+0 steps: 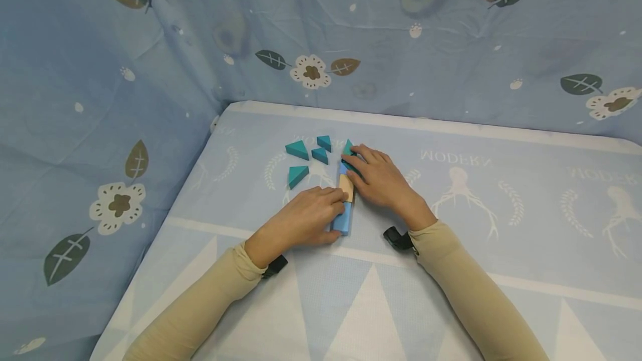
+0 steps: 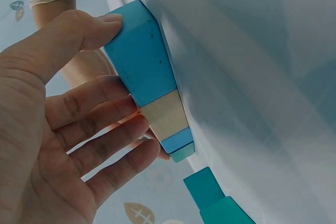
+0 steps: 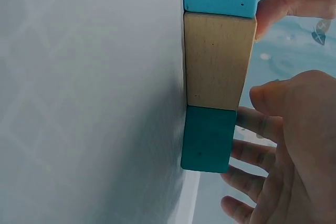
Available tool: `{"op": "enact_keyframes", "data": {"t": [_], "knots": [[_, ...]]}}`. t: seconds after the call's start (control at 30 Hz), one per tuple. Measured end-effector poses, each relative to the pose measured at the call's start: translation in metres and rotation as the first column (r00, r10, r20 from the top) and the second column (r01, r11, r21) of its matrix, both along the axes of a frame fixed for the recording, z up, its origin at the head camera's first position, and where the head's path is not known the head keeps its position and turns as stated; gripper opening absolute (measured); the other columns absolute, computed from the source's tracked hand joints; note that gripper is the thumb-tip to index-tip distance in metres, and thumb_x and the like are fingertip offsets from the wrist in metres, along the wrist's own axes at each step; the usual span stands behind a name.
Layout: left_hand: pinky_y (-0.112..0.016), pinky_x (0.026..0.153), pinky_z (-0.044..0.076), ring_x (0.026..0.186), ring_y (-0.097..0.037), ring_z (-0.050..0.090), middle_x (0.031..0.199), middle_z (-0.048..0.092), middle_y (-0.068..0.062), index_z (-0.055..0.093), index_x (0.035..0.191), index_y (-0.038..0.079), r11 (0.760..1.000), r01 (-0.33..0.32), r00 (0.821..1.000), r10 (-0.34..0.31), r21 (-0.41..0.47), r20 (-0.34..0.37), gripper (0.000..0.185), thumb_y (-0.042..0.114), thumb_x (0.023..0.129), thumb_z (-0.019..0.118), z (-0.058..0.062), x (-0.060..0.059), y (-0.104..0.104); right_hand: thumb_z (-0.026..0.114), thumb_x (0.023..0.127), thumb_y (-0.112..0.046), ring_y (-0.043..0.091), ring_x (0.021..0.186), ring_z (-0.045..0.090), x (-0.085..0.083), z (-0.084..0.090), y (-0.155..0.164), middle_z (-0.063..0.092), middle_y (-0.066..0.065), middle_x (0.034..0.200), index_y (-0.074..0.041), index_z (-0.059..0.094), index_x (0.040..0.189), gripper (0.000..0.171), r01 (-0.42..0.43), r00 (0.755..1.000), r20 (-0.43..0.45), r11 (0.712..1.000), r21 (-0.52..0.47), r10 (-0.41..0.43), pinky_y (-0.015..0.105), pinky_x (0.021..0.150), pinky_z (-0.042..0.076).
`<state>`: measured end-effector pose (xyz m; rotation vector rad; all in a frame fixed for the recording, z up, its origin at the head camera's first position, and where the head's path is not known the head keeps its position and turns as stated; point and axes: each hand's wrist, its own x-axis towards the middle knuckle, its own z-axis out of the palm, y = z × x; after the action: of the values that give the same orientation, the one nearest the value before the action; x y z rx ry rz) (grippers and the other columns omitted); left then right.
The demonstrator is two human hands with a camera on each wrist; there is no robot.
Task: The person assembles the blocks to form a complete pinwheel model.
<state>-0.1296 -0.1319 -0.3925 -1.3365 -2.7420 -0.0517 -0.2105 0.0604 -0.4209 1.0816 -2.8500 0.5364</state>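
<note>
A straight row of blocks lies on the table, pointing away from me. From near to far come a light blue block [image 1: 341, 224], a plain wooden block [image 1: 346, 187], a small blue piece [image 1: 343, 168] and a teal triangle [image 1: 348, 147]. My left hand [image 1: 312, 215] lies along the row's left side, thumb at the near end of the light blue block and extended fingers by the wood. At the far end, my right hand [image 1: 380, 180] touches the teal pieces with outstretched fingers, partly covering them. The right wrist view shows a teal block face [image 3: 209, 140] against the wood.
Several loose teal triangles lie left of the row's far end, among them a larger one [image 1: 297, 150] and a nearer one [image 1: 298, 175]. A patterned cloth [image 1: 501, 316] covers the table. Blue fabric [image 1: 376, 82] hangs behind and at the left.
</note>
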Motion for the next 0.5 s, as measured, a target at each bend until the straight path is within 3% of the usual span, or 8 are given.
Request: {"op": "enact_keyframes", "data": {"t": [0.5], "knots": [[-0.031, 0.082, 0.045, 0.106, -0.017, 0.053, 0.118, 0.056, -0.004, 0.068, 0.102, 0.007, 1.0, -0.001, 1.0, 0.001, -0.003, 0.007, 0.044, 0.04, 0.074, 0.073, -0.0003, -0.0004, 0.0003, 0.046, 0.097, -0.029, 0.032, 0.133, 0.024, -0.0001, 0.0013, 0.0002, 0.037, 0.013, 0.14, -0.013, 0.047, 0.135, 0.042, -0.021, 1.0, -0.02, 0.999, -0.024, 0.021, 0.05, 0.104, 0.021]]}}
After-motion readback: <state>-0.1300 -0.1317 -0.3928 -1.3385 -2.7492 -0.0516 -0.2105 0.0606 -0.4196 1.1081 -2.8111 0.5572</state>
